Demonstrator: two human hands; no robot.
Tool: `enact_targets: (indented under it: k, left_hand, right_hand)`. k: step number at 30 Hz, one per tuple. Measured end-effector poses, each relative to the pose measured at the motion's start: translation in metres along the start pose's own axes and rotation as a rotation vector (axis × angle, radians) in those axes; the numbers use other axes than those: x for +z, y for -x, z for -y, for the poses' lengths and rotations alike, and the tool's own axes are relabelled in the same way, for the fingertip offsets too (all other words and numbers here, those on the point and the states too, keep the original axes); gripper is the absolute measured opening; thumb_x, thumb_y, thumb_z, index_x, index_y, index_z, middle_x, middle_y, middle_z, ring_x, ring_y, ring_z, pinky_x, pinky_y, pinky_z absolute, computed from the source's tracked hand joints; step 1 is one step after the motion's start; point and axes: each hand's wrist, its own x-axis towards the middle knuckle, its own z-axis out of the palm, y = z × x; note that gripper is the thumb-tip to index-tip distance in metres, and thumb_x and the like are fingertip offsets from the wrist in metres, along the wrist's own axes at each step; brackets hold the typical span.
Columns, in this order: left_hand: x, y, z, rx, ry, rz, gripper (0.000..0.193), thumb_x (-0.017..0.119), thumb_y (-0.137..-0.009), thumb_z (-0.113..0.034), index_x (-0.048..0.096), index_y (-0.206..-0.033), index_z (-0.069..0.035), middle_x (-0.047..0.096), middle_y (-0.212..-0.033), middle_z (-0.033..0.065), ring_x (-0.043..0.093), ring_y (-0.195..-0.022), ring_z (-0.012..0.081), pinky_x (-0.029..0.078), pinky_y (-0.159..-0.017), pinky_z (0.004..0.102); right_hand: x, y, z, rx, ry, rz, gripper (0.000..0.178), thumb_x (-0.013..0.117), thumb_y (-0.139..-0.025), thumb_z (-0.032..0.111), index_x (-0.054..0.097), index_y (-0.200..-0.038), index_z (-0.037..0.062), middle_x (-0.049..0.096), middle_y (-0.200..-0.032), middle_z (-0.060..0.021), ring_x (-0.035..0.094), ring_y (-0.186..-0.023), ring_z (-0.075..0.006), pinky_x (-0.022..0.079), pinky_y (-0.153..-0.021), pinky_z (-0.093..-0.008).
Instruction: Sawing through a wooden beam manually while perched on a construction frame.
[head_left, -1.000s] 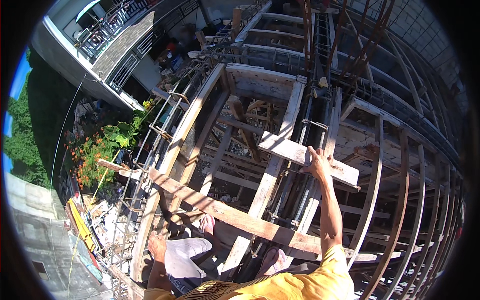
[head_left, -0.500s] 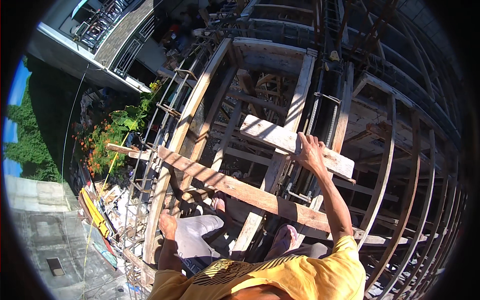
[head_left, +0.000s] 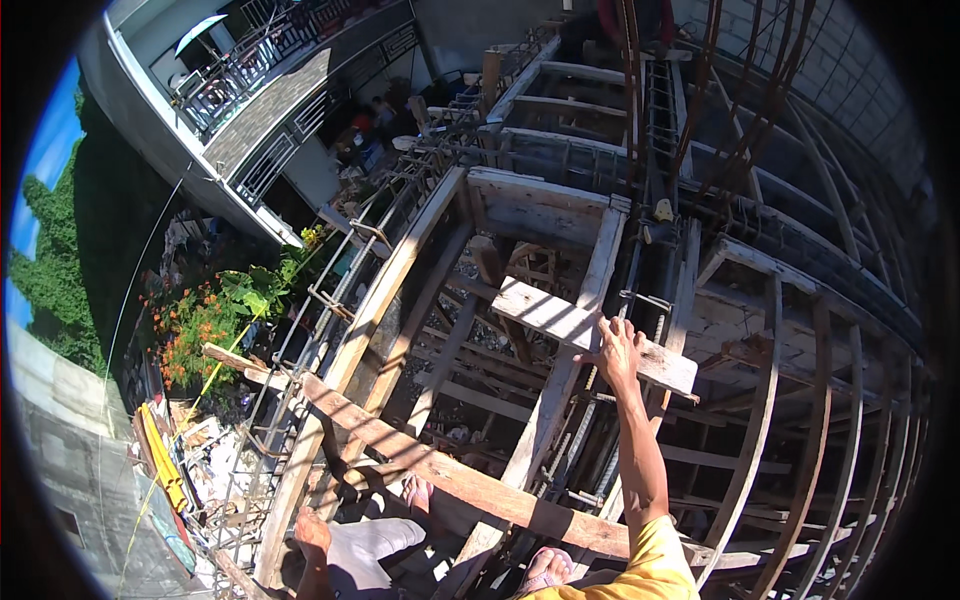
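Observation:
A short, pale wooden board (head_left: pixel 535 312) lies crosswise over two long timbers of the framework in front of me. My right hand (head_left: pixel 620 350) is closed on it right of its middle, fingers over the far edge and thumb at the near edge. My left hand (head_left: pixel 312 530) is curled beside the left side timber (head_left: pixel 392 282), close to my knee; what its fingers hold, if anything, is hidden. Between me and the board a longer plank (head_left: pixel 460 475) slants across the framework, apart from both hands. My sandalled feet show below this plank.
Open gaps drop away between the timbers. Steel bars (head_left: pixel 570 445) run between the middle beams, and a rebar cage (head_left: pixel 325 295) lines the left edge. Upright rods (head_left: pixel 710 90) rise ahead. Slatted joists (head_left: pixel 755 400) spread right. A yellow line (head_left: pixel 215 385) hangs at left.
My view has tipped upward, so the framework sits lower in the picture. The right arm reaches farther out, and the short board lies farther from the long plank. My left hand stays beside the side timber.

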Motion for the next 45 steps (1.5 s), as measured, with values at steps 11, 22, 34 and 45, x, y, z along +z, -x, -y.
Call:
enact_targets:
  k: [11,22,34,45]
  left_hand:
    - [-0.012,-0.01,-0.042,-0.062,-0.088,0.149,0.025,0.049,-0.087,-0.014,0.063,-0.104,-0.001,0.069,-0.095,0.0223,0.067,-0.089,0.0416,0.052,-0.078,0.0499]
    - [-0.031,-0.007,-0.058,-0.213,-0.112,0.128,0.023,0.049,-0.088,-0.008,0.067,-0.102,-0.001,0.066,-0.091,0.03,0.063,-0.092,0.0486,0.047,-0.08,0.055]
    - [-0.049,-0.001,-0.115,-0.175,-0.151,0.13,0.02,0.049,-0.09,-0.011,0.063,-0.102,-0.003,0.067,-0.094,0.0276,0.064,-0.092,0.0472,0.048,-0.083,0.0552]
    - [-0.006,-0.02,-0.044,-0.05,-0.106,0.1,0.03,0.053,-0.088,-0.014,0.053,-0.117,-0.005,0.066,-0.093,0.0226,0.063,-0.092,0.0433,0.044,-0.083,0.0569]
  right_hand:
    - [0.031,0.016,-0.04,0.019,-0.084,0.075,0.108,0.089,-0.057,0.049,0.038,-0.151,0.0304,0.044,-0.142,-0.0103,0.038,-0.136,-0.0268,0.024,-0.105,-0.0554]
    - [-0.067,0.006,-0.068,0.06,-0.165,0.022,0.089,0.089,-0.063,0.03,0.052,-0.143,0.0299,0.044,-0.146,-0.0096,0.037,-0.14,-0.0308,0.019,-0.113,-0.0583]
    - [-0.003,0.029,-0.085,0.008,0.051,0.159,0.093,0.068,-0.074,0.066,0.03,-0.154,0.039,0.017,-0.165,-0.0064,0.009,-0.152,-0.0333,0.018,-0.111,-0.0712]
    - [-0.025,0.14,0.032,-0.273,-0.105,0.294,0.072,0.049,-0.094,0.062,0.032,-0.154,0.0254,0.024,-0.161,-0.0168,0.016,-0.151,-0.034,0.019,-0.106,-0.0675]
